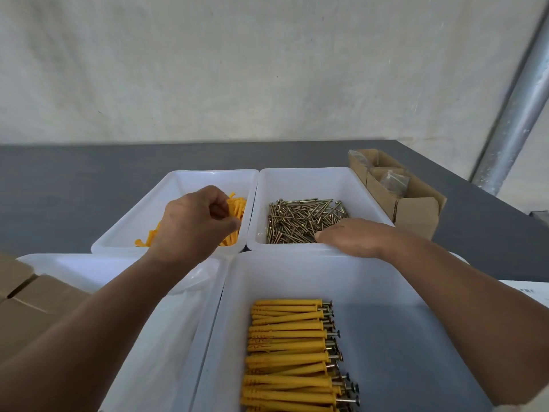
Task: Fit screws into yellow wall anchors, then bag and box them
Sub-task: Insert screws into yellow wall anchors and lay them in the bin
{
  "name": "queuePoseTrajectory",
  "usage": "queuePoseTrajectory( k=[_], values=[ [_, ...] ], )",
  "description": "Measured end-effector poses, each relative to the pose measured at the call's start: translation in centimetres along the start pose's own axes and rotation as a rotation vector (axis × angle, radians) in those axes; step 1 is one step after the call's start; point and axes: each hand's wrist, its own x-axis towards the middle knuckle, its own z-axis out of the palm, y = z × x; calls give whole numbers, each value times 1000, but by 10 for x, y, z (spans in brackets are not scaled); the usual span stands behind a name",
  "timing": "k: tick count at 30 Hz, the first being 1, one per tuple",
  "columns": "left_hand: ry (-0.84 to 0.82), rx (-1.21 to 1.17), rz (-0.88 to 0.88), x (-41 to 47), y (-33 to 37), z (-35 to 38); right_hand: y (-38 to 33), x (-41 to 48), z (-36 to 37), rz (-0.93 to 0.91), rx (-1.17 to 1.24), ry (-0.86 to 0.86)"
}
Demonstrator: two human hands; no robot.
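Four white rectangular plastic tubs at centre; two bare hands, left hand and right hand; upward of fifteen yellow plastic anchors with screws fitted at lower centre (the stack runs off the bottom edge); loose yellow plastic anchors and brass-coloured metal screws, both heaps past counting; one open brown cardboard box upper right, at least two closed ones lower left; one grey metal pole.

I see an off-white wall filling the top half, rough and mottled with faint stains. A dull silver pole runs at a slant up the right side, in front of the wall. The dark grey matte table meets the wall along a straight back edge. There's a strip of white surface at far right. Light is flat and even, shadows soft.
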Motion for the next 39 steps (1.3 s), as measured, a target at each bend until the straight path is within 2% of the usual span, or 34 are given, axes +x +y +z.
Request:
queuePoseTrajectory(
  k=[7, 9, 12, 17, 24, 31, 34, 39],
  values=[
    [45, -282, 44, -5, 11, 5, 1, -5, -2, 4, 72, -9],
    [-24, -457, 37, -8, 19, 8, 1, -6, -2, 15, 102, 11],
    [-234, -722, -33, -17, 27, 16, 2, -7, -2, -2, 127, 32],
    [-399, -751, -147, -28, 28, 33, 5, -13, -2, -51, 274, 133],
    [-395, -725, -172, -28, 25, 38, 19, -10, -1, -178, 478, 299],
    [-395, -797, -218, -26, 23, 37, 1, -24, -19, -337, 674, 369],
    [-406, -900, -248, -25, 22, 35, -13, -35, -23, -435, 680, 302],
    [-447, -997, -233, -24, 18, 31, -31, -50, -18, -497, 539, 30]
  ],
)
